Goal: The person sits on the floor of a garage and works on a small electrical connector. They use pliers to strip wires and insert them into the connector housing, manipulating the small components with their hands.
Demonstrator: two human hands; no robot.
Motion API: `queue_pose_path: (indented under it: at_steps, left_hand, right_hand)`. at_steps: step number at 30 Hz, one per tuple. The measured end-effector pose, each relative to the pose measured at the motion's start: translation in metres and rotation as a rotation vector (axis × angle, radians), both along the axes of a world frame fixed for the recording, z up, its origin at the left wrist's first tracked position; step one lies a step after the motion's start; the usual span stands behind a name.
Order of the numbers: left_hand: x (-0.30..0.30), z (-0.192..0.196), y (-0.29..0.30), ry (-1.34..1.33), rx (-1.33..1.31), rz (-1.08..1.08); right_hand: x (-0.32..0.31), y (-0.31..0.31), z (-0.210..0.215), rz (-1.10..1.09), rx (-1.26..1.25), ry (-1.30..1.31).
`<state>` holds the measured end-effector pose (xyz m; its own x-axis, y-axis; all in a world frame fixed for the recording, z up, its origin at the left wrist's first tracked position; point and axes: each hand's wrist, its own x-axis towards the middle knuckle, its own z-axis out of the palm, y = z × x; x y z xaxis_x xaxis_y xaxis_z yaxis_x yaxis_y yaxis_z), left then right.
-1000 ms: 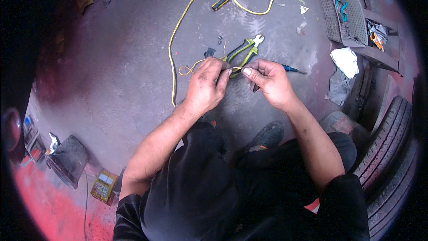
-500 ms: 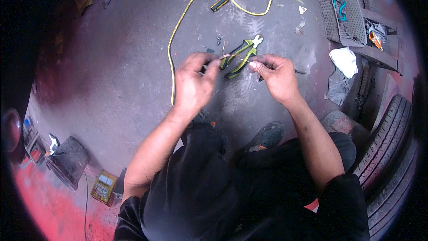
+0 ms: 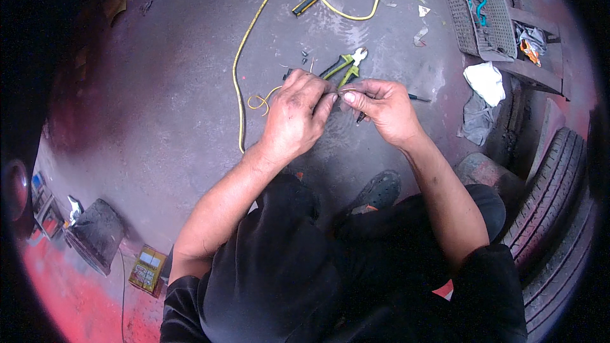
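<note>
The left hand (image 3: 297, 114) is curled, with its thumb pressed close to the pointing finger. It is pinching a thin wire (image 3: 345, 91) at the tips. The right hand (image 3: 384, 109) is closed up too. Its thumb and pointing finger squeeze the same wire from the other side, so only a tiny bit of it shows between the two hands. The tips of the hands are very near each other. I cannot tell if they touch.

The wire is up above the gray floor (image 3: 178, 101), in front of the person's knees. A thin yellow loop (image 3: 267, 98) pokes out just left of the left hand. I cannot tell if it is part of the wire being pinched. Just past the fingers, green and black pliers (image 3: 346, 60) lie on the floor, with the ends of their handles hidden behind the hands. A thin dark rod (image 3: 420, 98) peeks out on the right side of the right hand. A long yellow cord (image 3: 234, 67) lies on the floor, off to the left.
</note>
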<state>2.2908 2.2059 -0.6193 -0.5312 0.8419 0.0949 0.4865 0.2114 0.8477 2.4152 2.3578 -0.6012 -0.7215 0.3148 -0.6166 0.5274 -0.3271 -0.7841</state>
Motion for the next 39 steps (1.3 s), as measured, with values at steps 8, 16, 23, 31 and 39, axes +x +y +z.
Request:
queue_pose_path:
  at_steps: [8,16,23,31,39]
  left_hand:
    - [0.011,0.005,0.003,-0.714,-0.134,0.242]
    - [0.016,0.014,0.008,-0.632,-0.302,0.190]
    - [0.000,0.014,0.006,-0.207,-0.106,0.061]
    - [-0.036,0.020,0.024,0.002,-0.015,-0.279]
    - [-0.028,0.009,0.018,-0.072,0.014,-0.240]
  right_hand:
    - [0.012,-0.028,-0.013,-0.280,-0.105,-0.004]
    - [0.001,-0.025,-0.006,-0.221,0.101,0.078]
    - [0.004,-0.014,-0.009,-0.076,0.187,0.005]
    - [0.001,-0.011,-0.005,0.114,0.207,0.014]
    - [0.003,-0.010,-0.005,0.109,0.168,-0.022]
